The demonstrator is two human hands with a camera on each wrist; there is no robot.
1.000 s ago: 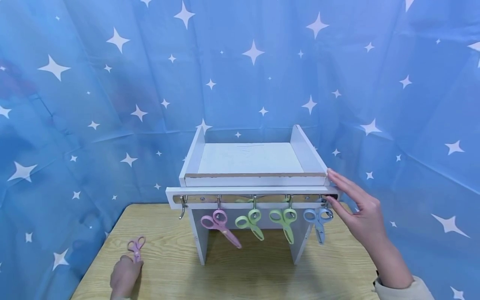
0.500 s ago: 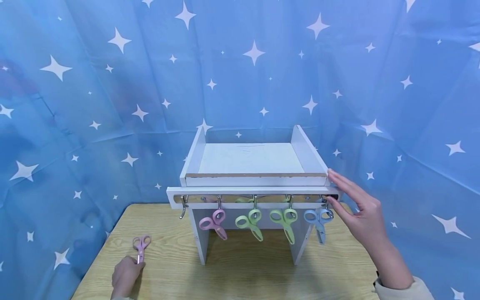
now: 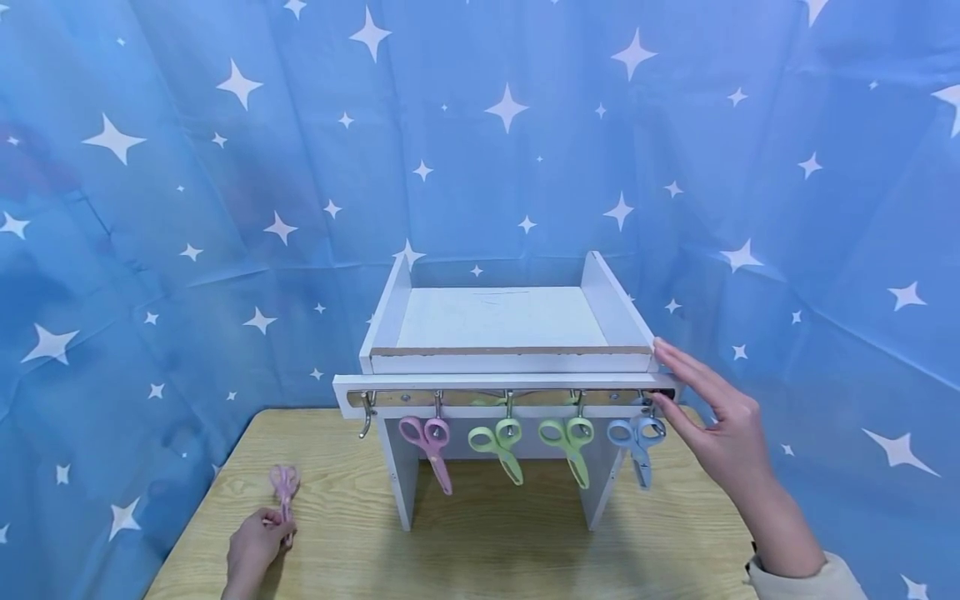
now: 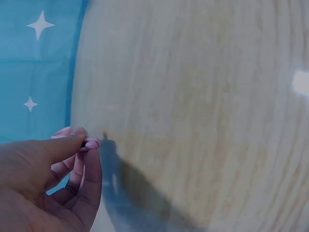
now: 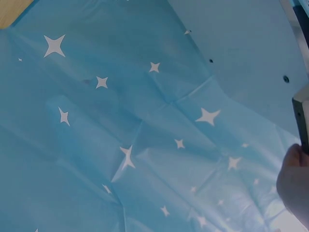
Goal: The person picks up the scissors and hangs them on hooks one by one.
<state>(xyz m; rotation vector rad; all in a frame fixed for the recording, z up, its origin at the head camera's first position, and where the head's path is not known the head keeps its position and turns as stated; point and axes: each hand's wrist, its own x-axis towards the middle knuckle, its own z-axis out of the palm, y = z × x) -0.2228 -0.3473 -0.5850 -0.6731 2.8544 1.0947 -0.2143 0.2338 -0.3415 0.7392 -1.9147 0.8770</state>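
Note:
In the head view, my left hand (image 3: 255, 546) pinches a pair of pink scissors (image 3: 286, 483) by the blade end, handle loops pointing away. The left wrist view shows thumb and fingertips closed on the pink scissors (image 4: 92, 143). My right hand (image 3: 723, 425) holds the right end of a white shelf (image 3: 510, 382), thumb at the front and fingers at the side. From its hooks hang pink scissors (image 3: 437, 446), two green scissors (image 3: 501, 446) and blue scissors (image 3: 638, 442). The leftmost hook (image 3: 366, 412) bears nothing. In the right wrist view, part of the hand (image 5: 293, 181) shows at the edge.
The shelf stands on a wooden table (image 3: 337, 467), its legs set apart, with a tray-like top (image 3: 502, 317) whose sides rise. A blue curtain (image 3: 480, 192) with white stars surrounds the table at the back and sides.
The left hand has moved slightly right, and the scissors in it have turned and look lifted at the loops. The hanging pink scissors have swung. The right hand has stayed put.

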